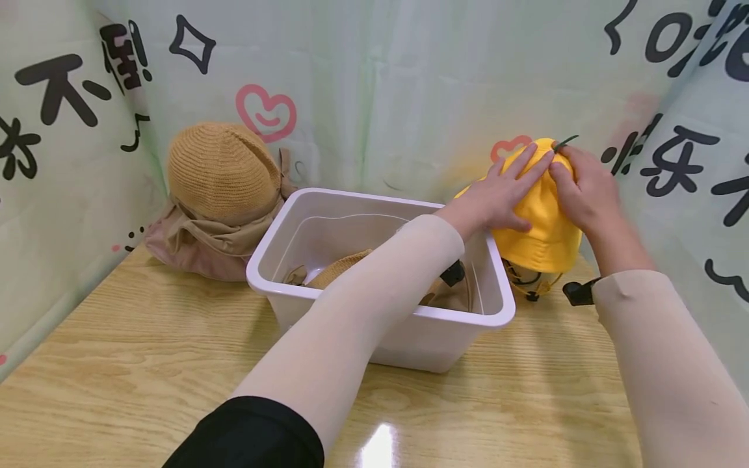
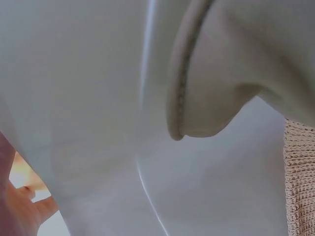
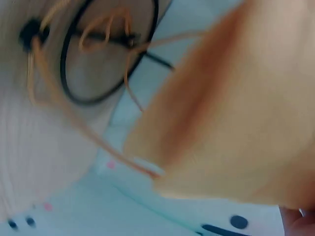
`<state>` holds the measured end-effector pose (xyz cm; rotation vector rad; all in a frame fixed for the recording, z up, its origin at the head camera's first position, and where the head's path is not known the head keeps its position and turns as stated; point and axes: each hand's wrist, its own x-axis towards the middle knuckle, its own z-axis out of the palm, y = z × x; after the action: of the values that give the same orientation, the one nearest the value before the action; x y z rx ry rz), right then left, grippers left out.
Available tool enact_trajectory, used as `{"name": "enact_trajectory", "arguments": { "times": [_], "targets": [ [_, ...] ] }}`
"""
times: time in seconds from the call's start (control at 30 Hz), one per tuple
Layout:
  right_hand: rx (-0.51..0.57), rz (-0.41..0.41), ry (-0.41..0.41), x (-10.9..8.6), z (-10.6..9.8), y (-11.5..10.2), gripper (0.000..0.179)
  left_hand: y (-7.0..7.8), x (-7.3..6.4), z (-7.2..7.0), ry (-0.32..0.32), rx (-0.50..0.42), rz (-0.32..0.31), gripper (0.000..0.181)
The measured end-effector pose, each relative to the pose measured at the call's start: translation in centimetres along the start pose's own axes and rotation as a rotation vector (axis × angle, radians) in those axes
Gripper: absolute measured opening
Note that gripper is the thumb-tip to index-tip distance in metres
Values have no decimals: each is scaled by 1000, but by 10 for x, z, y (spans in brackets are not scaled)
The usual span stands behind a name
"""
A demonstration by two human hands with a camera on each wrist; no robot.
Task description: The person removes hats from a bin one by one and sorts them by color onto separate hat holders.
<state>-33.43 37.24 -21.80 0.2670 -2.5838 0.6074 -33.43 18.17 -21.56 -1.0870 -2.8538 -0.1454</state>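
Note:
A yellow bucket hat (image 1: 535,224) with a green stem on top sits over a black wire stand (image 3: 64,73) at the back right. My left hand (image 1: 497,198) lies with spread, fairly straight fingers on the left side of its crown. On the crown's right side rests my right hand (image 1: 588,188), thumb in front and fingers near the stem. A cord (image 3: 81,123) with a black toggle (image 3: 33,33) hangs below the brim. My left forearm crosses over a white plastic bin (image 1: 292,302) holding tan knit and beige fabric items (image 1: 339,268), which it partly hides.
At the back left a tan knit hat (image 1: 219,172) with a draped beige and pink brim stands beside the bin. A printed curtain (image 1: 386,97) hangs behind and along both sides of the wooden table (image 1: 146,364).

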Motion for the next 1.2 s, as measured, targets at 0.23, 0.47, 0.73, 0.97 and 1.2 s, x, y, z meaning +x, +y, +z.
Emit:
{"name": "enact_trajectory", "arguments": {
  "times": [0.23,0.47,0.73,0.97,1.2],
  "targets": [
    [103,-37,117,-11,13,4,63,0,-1,1,17,57,39,113],
    [109,-41,178,-41,32,12,81,5,-2,1,9,42,48,113],
    [112,11,171,-48,50,12,78,-4,-6,-4,-23,-58,25,108],
    [115,38,133,-51,50,5,77,-11,-11,-19,-34,-164,-1,98],
    [160,11,172,-58,36,-10,80,-16,-29,-52,-16,-129,46,89]
  ]
}}
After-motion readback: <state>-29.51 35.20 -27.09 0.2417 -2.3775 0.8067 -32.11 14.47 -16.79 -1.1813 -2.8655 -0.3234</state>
